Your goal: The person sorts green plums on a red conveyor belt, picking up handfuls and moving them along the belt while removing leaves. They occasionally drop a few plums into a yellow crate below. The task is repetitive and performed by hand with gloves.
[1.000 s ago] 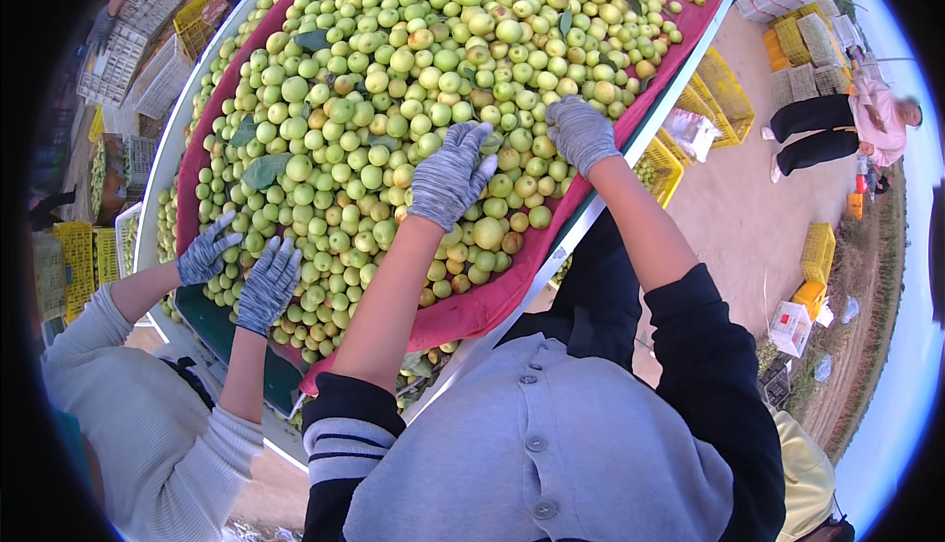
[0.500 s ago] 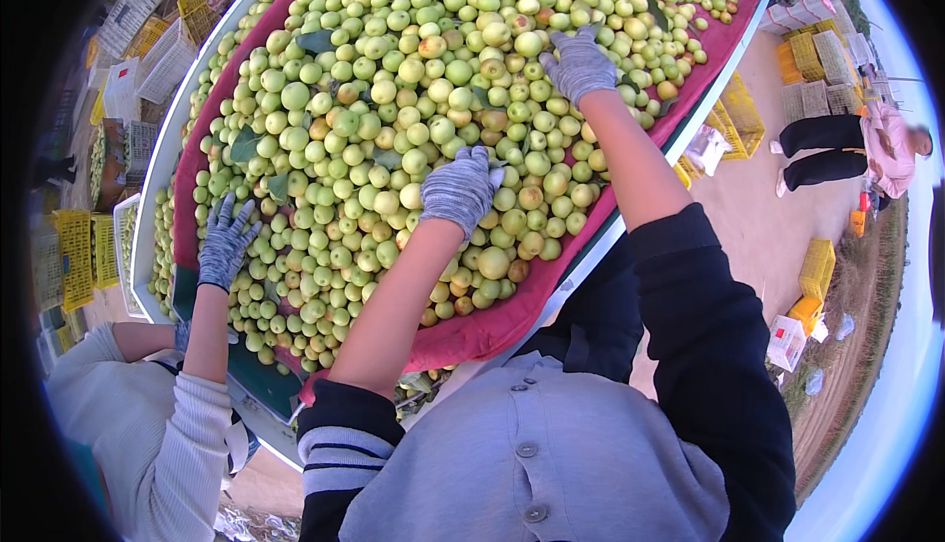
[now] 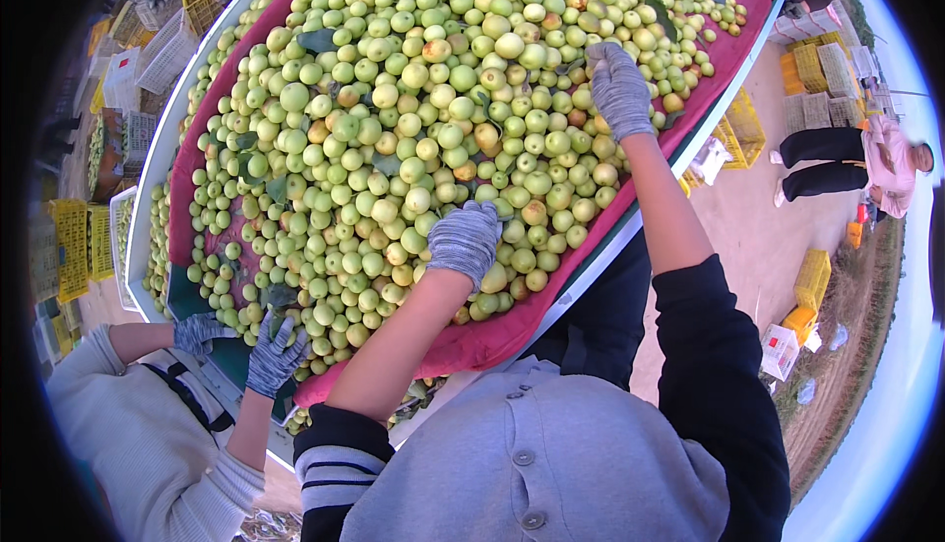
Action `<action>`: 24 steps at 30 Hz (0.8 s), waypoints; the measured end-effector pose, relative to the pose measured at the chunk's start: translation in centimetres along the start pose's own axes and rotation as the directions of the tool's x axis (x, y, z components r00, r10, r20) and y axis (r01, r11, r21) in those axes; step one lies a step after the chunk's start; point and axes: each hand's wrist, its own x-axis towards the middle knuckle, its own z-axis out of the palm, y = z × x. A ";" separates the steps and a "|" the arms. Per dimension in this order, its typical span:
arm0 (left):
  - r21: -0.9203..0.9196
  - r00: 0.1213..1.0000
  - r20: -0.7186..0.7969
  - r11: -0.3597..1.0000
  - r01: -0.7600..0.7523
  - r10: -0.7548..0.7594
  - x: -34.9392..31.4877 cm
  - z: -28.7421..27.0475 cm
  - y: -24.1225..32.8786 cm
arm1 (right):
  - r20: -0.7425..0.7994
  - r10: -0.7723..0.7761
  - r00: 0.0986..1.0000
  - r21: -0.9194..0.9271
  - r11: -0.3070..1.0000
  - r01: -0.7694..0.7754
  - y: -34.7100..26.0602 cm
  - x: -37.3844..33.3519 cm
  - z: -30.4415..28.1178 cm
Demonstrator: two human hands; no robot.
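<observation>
A thick heap of small round green fruits, likely jujubes (image 3: 379,133), some with brown-red patches, lies on a red cloth (image 3: 480,337) in a wide sorting bin. My left hand (image 3: 465,243), in a grey knit glove, rests on the heap near its front edge with fingers curled in. Whatever those fingers may hold is hidden. My right hand (image 3: 622,94), gloved alike, lies further out on the right side of the fruit. Its fingers are bent and pressed together, their tips among the fruits; nothing held can be made out.
At the lower left a co-worker's gloved hands (image 3: 276,357) are at the bin's corner. Dark leaves (image 3: 317,41) lie among the fruits. Yellow crates (image 3: 745,128) stand beyond the bin's white rim (image 3: 602,258), and a person in pink (image 3: 891,168) stands farther right.
My right hand has shifted right and slightly nearer, its spread fingers drawing together. My left hand has come a little nearer. The co-worker's hand has swept fruit toward the front corner, baring some cloth.
</observation>
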 end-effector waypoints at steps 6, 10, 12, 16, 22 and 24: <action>-0.242 0.958 -0.194 0.936 -0.254 0.210 1.1 -1.0 -1.2 | 0.100 0.168 0.981 -0.522 0.848 -0.092 0.9 3.6 0.1; -0.244 0.693 -0.709 0.878 -0.411 0.128 4.0 -3.7 -2.0 | 0.127 0.047 0.991 -0.669 0.741 0.051 0.4 2.4 0.8; -0.305 0.734 -0.671 0.863 -0.403 0.106 6.5 -4.8 -1.5 | 0.187 0.041 0.982 -0.639 0.764 0.090 0.5 1.9 0.9; -0.278 0.877 -0.442 0.901 -0.334 0.188 9.2 -4.7 -1.4 | 0.229 0.074 0.971 -0.621 0.779 0.087 1.8 2.0 -0.2; -0.645 0.934 -0.356 0.730 -0.225 -0.027 3.3 0.3 -2.3 | -0.138 0.308 0.942 0.109 0.949 -0.294 4.3 5.6 -2.3; -0.683 0.944 -0.329 0.687 -0.250 0.016 0.5 1.8 -2.4 | -0.145 0.290 0.946 0.089 0.956 -0.280 4.3 7.5 -1.6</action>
